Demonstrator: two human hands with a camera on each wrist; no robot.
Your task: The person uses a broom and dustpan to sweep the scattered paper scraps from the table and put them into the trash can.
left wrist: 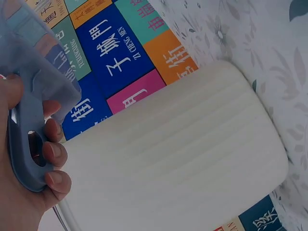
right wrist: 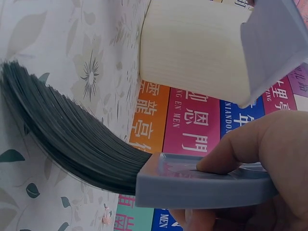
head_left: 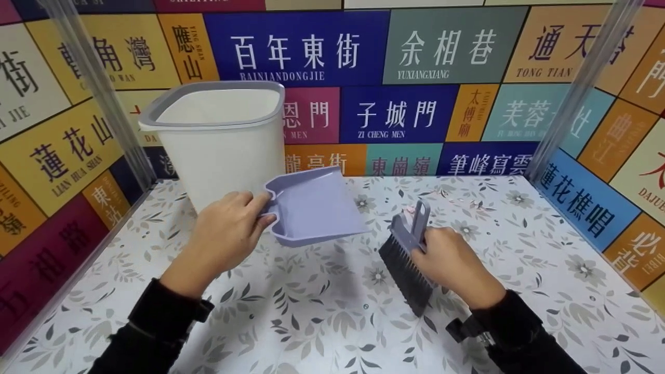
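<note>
My left hand grips the handle of a lavender dustpan, held up in front of the bin with its wide lip toward the right. In the left wrist view, the fingers curl round the dustpan's handle, which has a slot in it. A small brush is in my right hand, its grey-lavender handle gripped with the thumb along it. Its dark bristles point down at the table; in the right wrist view the bristles are bent, tips right at the patterned surface.
A tall white bin with a grey rim stands at the back left, behind my left hand. Small pink bits lie behind the brush on the floral tabletop. Sign-printed panels wall the back and sides.
</note>
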